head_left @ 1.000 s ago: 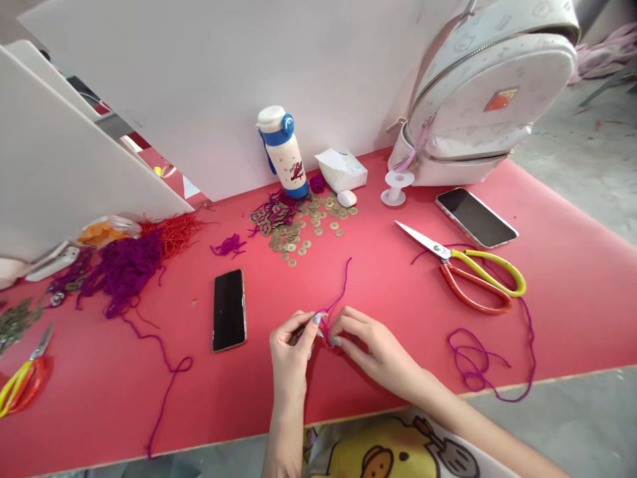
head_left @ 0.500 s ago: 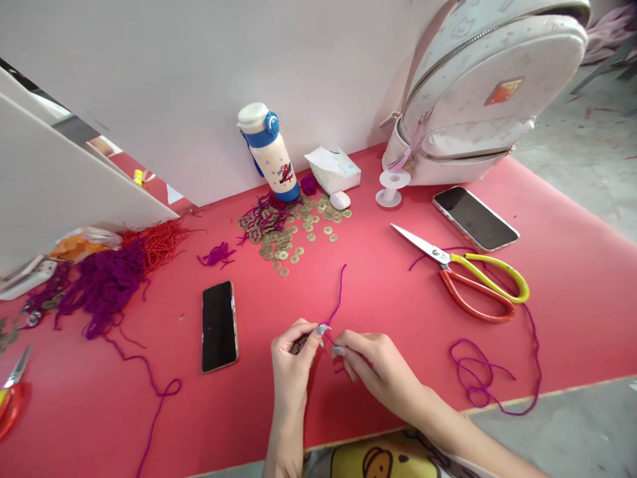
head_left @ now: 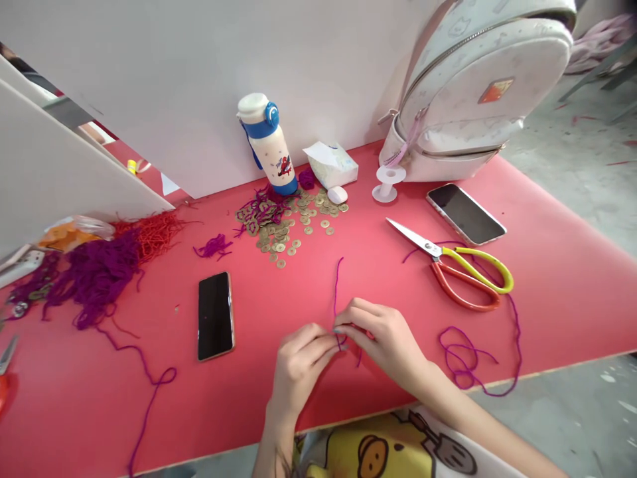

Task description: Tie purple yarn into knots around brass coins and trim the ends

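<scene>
Near the table's front edge my left hand [head_left: 304,362] is closed, its fingertips pinching a purple yarn strand [head_left: 336,285]. My right hand [head_left: 381,335] pinches the same strand, fingertips meeting those of the left. One end of the yarn stands up away from me above the fingers, and a short tail hangs below the right fingers. Whatever else lies inside the left hand is hidden. Beyond the hands, holed brass coins [head_left: 280,247] lie in a loose pile, some tied with purple yarn.
Scissors [head_left: 438,255] and a loose yarn length [head_left: 465,358] lie to the right, with a phone [head_left: 466,214] behind. Another phone [head_left: 215,315] and a purple yarn heap [head_left: 99,279] are left. A bottle [head_left: 271,146], tissue pack [head_left: 334,166], spool [head_left: 387,184] and backpack [head_left: 478,99] stand behind.
My left hand has turned over, its back now showing. The right hand has moved up and inward, so the fingertips of both hands meet at the yarn. The view has shifted slightly.
</scene>
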Demonstrator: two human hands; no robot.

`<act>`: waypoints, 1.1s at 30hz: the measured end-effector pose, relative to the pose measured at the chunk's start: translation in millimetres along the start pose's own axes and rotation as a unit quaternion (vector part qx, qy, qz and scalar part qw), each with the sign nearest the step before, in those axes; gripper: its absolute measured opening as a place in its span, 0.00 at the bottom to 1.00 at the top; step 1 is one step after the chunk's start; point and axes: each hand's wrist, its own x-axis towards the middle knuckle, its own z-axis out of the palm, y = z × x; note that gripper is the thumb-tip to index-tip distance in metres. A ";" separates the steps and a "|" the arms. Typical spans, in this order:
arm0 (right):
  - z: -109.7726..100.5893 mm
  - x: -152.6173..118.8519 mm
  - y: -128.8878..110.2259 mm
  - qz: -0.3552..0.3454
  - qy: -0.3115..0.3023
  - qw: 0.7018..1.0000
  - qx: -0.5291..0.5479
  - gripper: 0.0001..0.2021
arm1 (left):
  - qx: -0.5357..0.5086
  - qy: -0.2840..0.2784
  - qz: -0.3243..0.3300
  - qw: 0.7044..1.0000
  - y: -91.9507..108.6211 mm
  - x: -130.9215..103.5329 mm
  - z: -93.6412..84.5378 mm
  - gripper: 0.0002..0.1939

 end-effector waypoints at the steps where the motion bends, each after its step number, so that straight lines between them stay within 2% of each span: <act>1: -0.8 0.4 -0.8 0.014 0.006 1.000 0.025 0.11 | 0.011 0.015 0.019 1.000 0.5 -2.3 -0.6 0.08; 4: 0.7 -1.3 -2.6 0.053 0.011 0.995 0.086 0.07 | 0.056 0.104 0.038 0.992 3.6 -9.7 -0.1 0.06; 7: 4.8 -5.6 -4.4 0.070 0.000 0.990 0.125 0.06 | 0.069 0.186 0.028 0.980 9.2 -16.1 2.9 0.08; 11: 8.2 -11.4 -8.9 0.054 -0.034 0.986 0.153 0.07 | -0.027 0.224 -0.045 0.973 16.5 -18.9 8.6 0.06; 14: 6.8 -14.6 -13.6 0.033 -0.060 0.992 0.109 0.06 | -0.120 0.213 -0.116 0.963 17.5 -16.8 11.0 0.06; 17: 1.2 -16.2 -19.0 0.018 -0.055 0.997 0.049 0.05 | -0.175 0.186 -0.153 0.955 16.6 -14.6 9.5 0.08; 22: -11.0 -13.9 -26.3 0.004 -0.023 0.999 0.044 0.14 | -0.212 0.112 -0.153 0.959 21.7 -17.9 1.5 0.07; 25: -13.6 -10.0 -24.6 0.018 -0.033 0.998 0.056 0.16 | -0.214 0.100 -0.148 0.960 26.8 -21.9 -2.8 0.07; 28: -13.2 -5.4 -15.5 0.077 -0.043 0.991 0.100 0.20 | -0.223 0.108 -0.151 0.957 30.4 -25.4 -6.0 0.11; 30: -13.7 -2.6 -6.6 0.117 -0.047 0.977 0.172 0.22 | -0.265 0.101 -0.145 0.948 32.3 -27.6 -7.7 0.15; 33: -16.9 0.6 6.6 0.177 -0.042 0.923 0.339 0.24 | -0.368 0.070 -0.127 0.918 34.5 -30.3 -9.5 0.18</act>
